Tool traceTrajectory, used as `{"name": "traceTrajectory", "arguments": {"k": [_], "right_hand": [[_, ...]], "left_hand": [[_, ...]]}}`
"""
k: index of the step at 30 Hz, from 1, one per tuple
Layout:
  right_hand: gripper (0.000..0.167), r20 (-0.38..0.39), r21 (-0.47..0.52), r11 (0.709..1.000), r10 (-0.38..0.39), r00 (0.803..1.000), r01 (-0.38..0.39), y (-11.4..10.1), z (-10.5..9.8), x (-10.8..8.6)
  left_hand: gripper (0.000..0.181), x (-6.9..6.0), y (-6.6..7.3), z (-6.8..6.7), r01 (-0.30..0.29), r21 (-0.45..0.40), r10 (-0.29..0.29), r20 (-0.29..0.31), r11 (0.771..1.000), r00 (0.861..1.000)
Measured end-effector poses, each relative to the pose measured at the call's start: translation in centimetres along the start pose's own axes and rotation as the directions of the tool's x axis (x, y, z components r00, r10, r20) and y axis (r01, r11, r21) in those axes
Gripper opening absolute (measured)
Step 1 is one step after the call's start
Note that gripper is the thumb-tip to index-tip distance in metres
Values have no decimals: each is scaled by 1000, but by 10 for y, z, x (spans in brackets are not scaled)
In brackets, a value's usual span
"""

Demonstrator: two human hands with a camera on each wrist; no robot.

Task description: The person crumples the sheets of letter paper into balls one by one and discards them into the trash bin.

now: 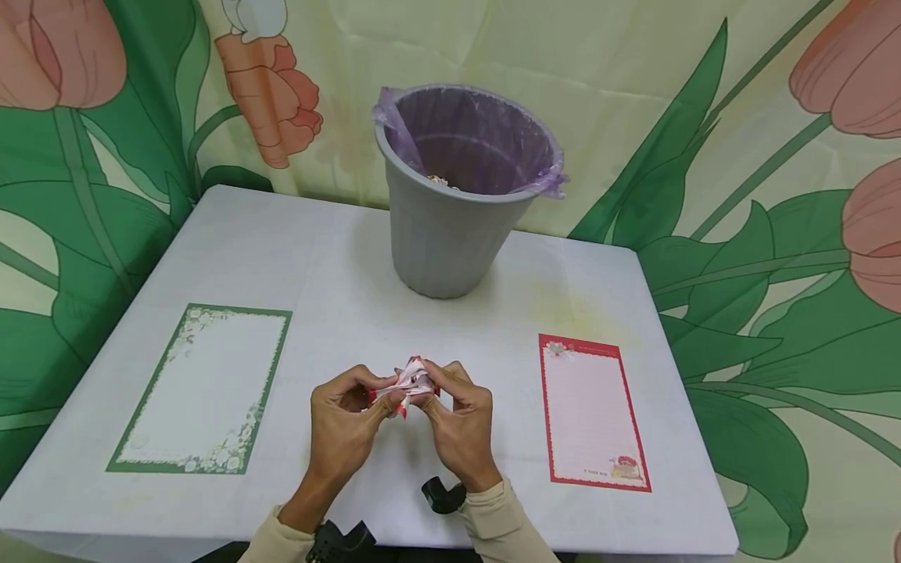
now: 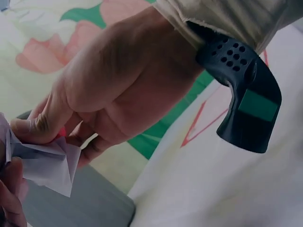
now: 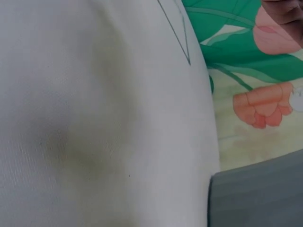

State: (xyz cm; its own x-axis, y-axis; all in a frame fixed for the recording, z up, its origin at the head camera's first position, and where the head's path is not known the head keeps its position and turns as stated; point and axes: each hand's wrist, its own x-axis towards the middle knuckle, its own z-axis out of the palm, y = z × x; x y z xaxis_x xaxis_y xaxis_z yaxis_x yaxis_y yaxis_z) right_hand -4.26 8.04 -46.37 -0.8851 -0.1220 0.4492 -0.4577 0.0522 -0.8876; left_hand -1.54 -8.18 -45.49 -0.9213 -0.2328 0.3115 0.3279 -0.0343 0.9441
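A crumpled piece of white paper with red edges is held up between both hands above the table's front middle. My left hand pinches its left side between thumb and fingers, and my right hand pinches its right side. The left wrist view shows the right hand across from the camera, thumb pressed on the folded paper; a few left-hand fingers show at the edge. Only a bit of a hand enters the right wrist view's top corner, where the paper is out of sight.
Behind the hands stands a grey bin with a purple liner and some scraps inside. A green-bordered sheet lies flat on the left, a red-bordered lined sheet on the right. Both rest on the white-covered table, before a floral backdrop.
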Motion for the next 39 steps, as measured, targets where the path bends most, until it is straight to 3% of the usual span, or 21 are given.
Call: {"name": "traceTrajectory", "arguments": {"k": [7, 10, 13, 16, 18, 20, 24, 32, 39], "right_hand": [[32, -54, 61, 995, -78, 995, 81, 5, -2, 2], [30, -51, 88, 993, -76, 996, 81, 6, -5, 4], [32, -32, 106, 993, -42, 999, 46, 5, -11, 7], [34, 4, 127, 992, -5, 1000, 5, 4, -18, 10], [33, 36, 144, 990, 3, 999, -8, 5, -22, 11], [32, 75, 162, 987, 12, 997, -24, 4, -25, 12], [30, 154, 179, 984, -2, 988, -26, 4, -30, 14], [30, 190, 167, 986, -62, 980, 30, 1, -32, 19], [29, 206, 141, 989, -67, 976, 38, -2, -32, 19]], "left_hand": [[18, -1, -3, -2, 22, -52, -18, 68, 998, 998], [20, 2, -3, -8, 38, -57, -29, 155, 998, 988], [25, 7, -2, -17, 54, -71, -32, 278, 996, 960], [29, 13, -1, -27, 68, -84, -28, 403, 994, 915], [32, 17, 0, -31, 76, -78, -32, 454, 994, 891], [37, 20, 0, -33, 87, -60, -49, 472, 994, 880], [52, 22, 0, -30, 78, -25, -58, 460, 997, 886], [58, 15, 3, -20, -28, 4, 24, 379, 1000, 925], [61, 11, 5, -15, -26, -12, 28, 363, 1000, 931]]}}
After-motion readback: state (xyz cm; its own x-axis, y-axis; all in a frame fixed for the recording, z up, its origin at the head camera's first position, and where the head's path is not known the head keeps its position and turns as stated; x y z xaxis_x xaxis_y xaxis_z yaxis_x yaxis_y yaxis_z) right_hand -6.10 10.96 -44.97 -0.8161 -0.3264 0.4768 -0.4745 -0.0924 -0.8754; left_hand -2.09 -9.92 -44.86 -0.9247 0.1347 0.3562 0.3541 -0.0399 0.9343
